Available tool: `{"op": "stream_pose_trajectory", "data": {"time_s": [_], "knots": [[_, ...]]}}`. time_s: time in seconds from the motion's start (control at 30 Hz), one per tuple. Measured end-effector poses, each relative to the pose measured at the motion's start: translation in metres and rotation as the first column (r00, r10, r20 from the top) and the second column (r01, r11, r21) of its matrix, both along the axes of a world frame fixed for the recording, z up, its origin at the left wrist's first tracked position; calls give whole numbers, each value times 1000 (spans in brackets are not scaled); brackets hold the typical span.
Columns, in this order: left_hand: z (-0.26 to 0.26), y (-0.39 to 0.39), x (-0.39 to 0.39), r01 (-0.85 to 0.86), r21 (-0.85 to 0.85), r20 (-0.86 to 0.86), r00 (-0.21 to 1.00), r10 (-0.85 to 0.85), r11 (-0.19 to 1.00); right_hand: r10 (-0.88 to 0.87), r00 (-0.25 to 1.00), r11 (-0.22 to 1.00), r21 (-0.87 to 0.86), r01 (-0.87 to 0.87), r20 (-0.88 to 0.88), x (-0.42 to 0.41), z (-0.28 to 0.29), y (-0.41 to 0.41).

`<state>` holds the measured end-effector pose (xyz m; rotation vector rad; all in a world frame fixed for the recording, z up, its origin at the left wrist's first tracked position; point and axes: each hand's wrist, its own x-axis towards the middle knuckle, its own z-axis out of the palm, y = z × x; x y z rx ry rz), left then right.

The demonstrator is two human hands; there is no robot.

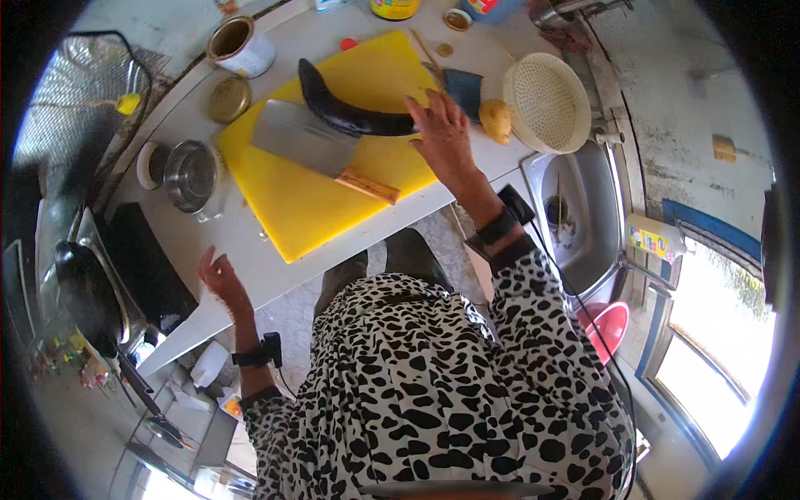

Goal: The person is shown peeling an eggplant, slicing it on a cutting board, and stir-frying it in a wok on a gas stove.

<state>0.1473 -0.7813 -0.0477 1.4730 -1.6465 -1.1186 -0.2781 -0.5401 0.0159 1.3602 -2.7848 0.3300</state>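
Observation:
A yellow cutting board (294,212) lies on the white counter. Across its upper part rests a long, curved dark eggplant (344,115). A cleaver lies below it, its broad blade (303,137) on the board and its wooden handle (369,186) pointing to the lower right. My right hand (444,134) is at the right end of the eggplant, fingers spread; whether they touch it cannot be told. Nothing is in my left hand (220,275), which hovers over the counter's front edge, left of the board, with its fingers apart.
Right of the board are a potato (495,121), a cream colander (547,103) and a steel sink (575,219). On the left stand a metal-and-glass mug (191,178), a round lid (229,100) and a white tin (244,50). A wok (90,294) sits at far left.

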Motion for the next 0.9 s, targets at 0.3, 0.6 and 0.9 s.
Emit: {"op": "stream_pose_trajectory", "data": {"time_s": [0.3, 0.6, 0.9], "knots": [[79, 93, -237, 822, -408, 542, 568, -619, 398, 70, 963, 929, -368, 31, 258, -25, 3, 37], [39, 96, -364, 978, -207, 838, 184, -513, 12, 78, 319, 724, -273, 633, 945, 24, 0, 97], [181, 92, -328, 820, -333, 47, 508, -860, 466, 193, 485, 751, -447, 486, 853, 30, 46, 78]]}}
